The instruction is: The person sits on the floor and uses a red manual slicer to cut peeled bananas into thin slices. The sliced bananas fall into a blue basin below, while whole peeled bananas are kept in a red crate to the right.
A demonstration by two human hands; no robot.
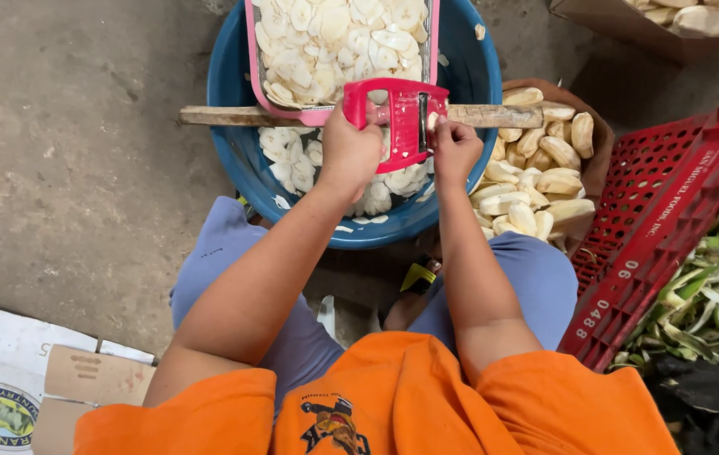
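The slicer (397, 118) is glossy red plastic with a metal blade; it rests on a rough wooden stick (233, 115) across a smooth blue plastic basin (233, 93). Floor (64, 168): rough, matt concrete.

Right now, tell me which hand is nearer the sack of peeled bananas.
Right. The right hand works at the red slicer's right edge, just beside the sack of peeled bananas. The left hand grips the slicer's far side, over the blue tub.
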